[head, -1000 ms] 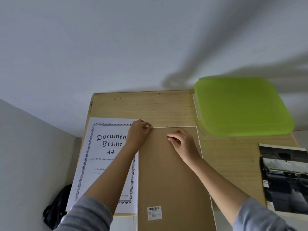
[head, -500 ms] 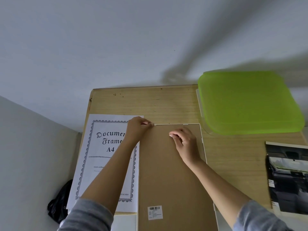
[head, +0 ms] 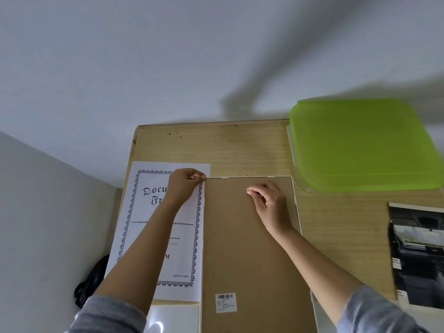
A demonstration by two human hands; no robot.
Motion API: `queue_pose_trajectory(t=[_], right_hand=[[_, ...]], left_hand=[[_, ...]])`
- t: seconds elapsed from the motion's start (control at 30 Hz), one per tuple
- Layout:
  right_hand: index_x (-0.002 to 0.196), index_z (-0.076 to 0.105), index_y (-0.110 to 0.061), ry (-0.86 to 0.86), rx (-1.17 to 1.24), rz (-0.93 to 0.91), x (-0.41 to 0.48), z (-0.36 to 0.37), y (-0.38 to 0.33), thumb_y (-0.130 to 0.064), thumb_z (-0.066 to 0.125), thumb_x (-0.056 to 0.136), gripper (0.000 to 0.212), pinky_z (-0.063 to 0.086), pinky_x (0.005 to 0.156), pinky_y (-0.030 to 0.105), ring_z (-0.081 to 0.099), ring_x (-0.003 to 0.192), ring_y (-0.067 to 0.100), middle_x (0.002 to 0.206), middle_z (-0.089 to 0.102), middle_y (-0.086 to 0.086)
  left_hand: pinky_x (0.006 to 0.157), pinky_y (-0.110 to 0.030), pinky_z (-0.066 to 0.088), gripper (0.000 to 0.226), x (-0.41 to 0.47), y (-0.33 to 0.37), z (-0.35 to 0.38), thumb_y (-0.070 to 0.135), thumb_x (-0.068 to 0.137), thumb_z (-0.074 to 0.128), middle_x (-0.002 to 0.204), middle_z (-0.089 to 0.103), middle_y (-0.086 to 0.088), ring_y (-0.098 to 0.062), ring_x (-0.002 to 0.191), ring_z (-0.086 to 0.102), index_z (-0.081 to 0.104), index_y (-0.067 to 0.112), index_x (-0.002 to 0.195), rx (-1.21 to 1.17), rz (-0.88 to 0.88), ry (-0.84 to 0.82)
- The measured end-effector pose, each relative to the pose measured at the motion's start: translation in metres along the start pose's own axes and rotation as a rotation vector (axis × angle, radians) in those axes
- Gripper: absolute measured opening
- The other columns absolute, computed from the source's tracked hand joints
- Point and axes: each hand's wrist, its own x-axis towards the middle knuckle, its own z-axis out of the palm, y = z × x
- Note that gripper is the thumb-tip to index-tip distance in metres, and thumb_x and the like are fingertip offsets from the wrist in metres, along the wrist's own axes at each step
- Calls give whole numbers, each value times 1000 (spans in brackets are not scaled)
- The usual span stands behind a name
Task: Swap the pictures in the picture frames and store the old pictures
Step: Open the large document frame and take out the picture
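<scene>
A white picture frame (head: pixel 293 188) lies face down in the middle of the wooden table (head: pixel 228 145), its brown backing board (head: pixel 245 248) up. My left hand (head: pixel 185 185) pinches the frame's far left corner. My right hand (head: pixel 269 200) rests with its fingertips on the backing board near the far edge, holding nothing that I can see. A white "Document Frame A4" insert sheet (head: pixel 144 227) lies flat to the left of the frame, partly under my left arm. A dark car-interior photo (head: pixel 418 255) lies at the right edge.
A lime-green plastic lid or box (head: pixel 360 145) sits at the table's far right. A clear glossy sheet (head: pixel 173 318) lies at the near edge left of the frame. A black bag (head: pixel 91 282) is on the floor by the table's left side. A white wall stands behind.
My view has shifted slightly, so the table looks larger and lower. My right hand slid a little toward the right on the backing board. My left hand stays at the frame corner.
</scene>
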Motion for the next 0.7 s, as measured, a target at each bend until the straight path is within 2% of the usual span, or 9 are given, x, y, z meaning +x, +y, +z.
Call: queue_pose_trajectory(t=[0.1, 0.5, 0.7], right_hand=[[80, 70, -5, -3, -7, 6, 0, 0, 0, 2, 62, 80, 11, 35, 69, 2, 50, 70, 5, 75, 61, 4], [80, 70, -4, 20, 8, -27, 2, -5, -8, 5, 61, 81, 12, 36, 70, 4, 48, 71, -1, 76, 58, 2], [82, 70, -4, 44, 37, -52, 2, -8, -12, 5, 61, 80, 13, 43, 68, 13, 54, 71, 7, 77, 59, 2]], left_hand=[[62, -21, 37, 12, 1, -3, 0, 18, 85, 66, 69, 55, 3, -8, 63, 48, 72, 9, 91, -44, -27, -20], [65, -18, 39, 10, 0, -8, 2, 15, 86, 63, 74, 62, 5, -6, 70, 53, 71, 12, 92, -71, -42, -4], [61, -17, 39, 11, 0, -8, 3, 16, 86, 64, 73, 61, 3, -4, 65, 52, 70, 11, 93, -108, -72, 7]])
